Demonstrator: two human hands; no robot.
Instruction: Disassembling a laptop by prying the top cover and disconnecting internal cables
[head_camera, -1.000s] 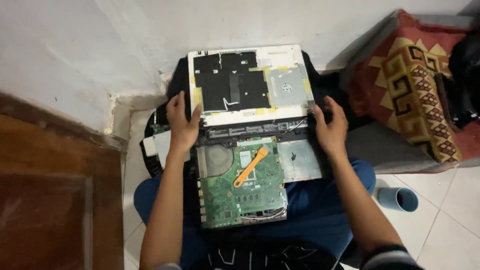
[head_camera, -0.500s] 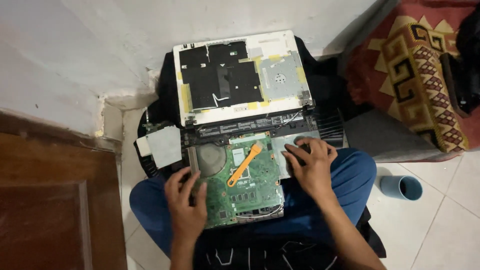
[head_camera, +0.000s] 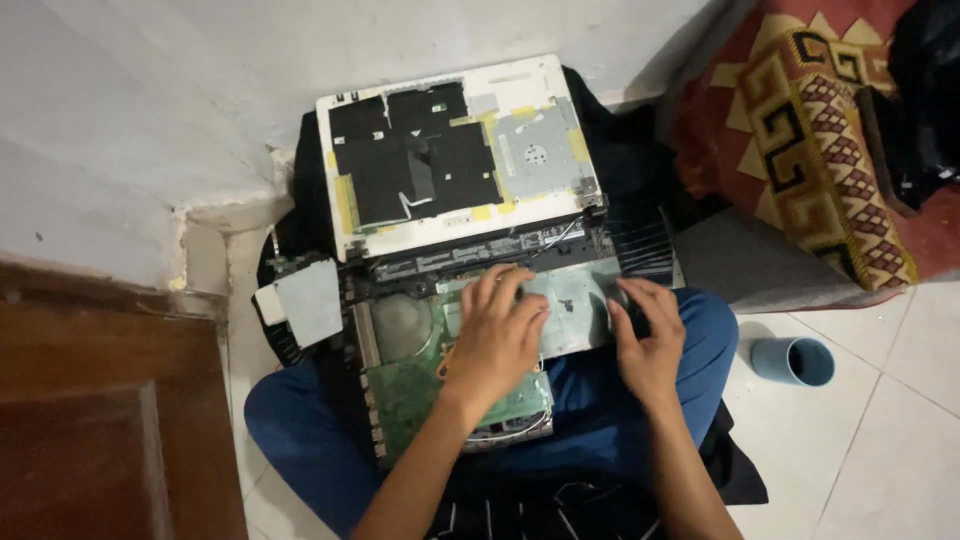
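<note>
Pressing flat, left hand (head_camera: 497, 335) spread on green circuit board (head_camera: 415, 385); right hand (head_camera: 648, 340) curled, gripping silver drive (head_camera: 572, 310)

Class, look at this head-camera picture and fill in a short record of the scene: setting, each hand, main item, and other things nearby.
setting: person seated on a tiled floor, work resting on the lap
left hand: flat on the green circuit board
right hand: at the right edge of the silver metal plate
main item: opened laptop, its white panel patched with black and yellow tape
nearby: blue cup, patterned rug, wooden door
</note>
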